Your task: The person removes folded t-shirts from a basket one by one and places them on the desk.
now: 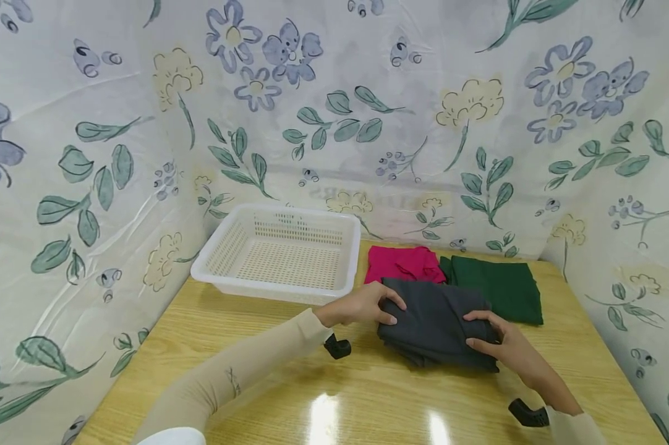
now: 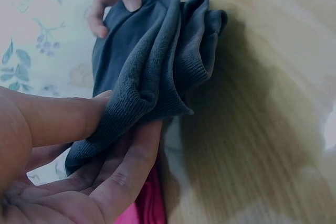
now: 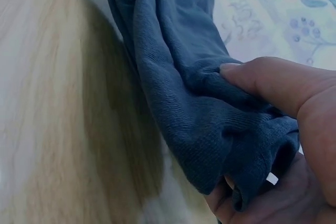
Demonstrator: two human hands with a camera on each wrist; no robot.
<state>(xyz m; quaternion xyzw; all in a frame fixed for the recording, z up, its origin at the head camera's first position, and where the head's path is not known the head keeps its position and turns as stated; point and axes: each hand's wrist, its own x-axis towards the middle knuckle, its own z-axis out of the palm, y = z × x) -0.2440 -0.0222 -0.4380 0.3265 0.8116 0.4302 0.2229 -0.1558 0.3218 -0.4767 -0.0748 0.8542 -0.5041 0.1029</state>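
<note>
Both hands hold a folded dark grey garment (image 1: pixel 434 321) by its two sides, above the table in front of the other cloths. At its left side the left hand (image 1: pixel 368 304) grips it, thumb on top and fingers beneath, as the left wrist view shows at the ribbed edge (image 2: pixel 126 106). On the opposite side the right hand (image 1: pixel 501 343) pinches the layers between thumb and fingers; in the right wrist view the thumb (image 3: pixel 262 80) presses on the upper layer. Several loose folds hang along the near side. Behind it lie a folded pink cloth (image 1: pixel 404 262) and a folded dark green cloth (image 1: pixel 498 287).
A white perforated plastic basket (image 1: pixel 229 287) stands at the back left of the wooden table (image 1: pixel 268 395); nothing shows inside it. Flower-printed sheeting (image 1: pixel 334 123) walls the table at the back and sides. Black wrist mounts (image 1: pixel 337 347) stick out below the sleeves.
</note>
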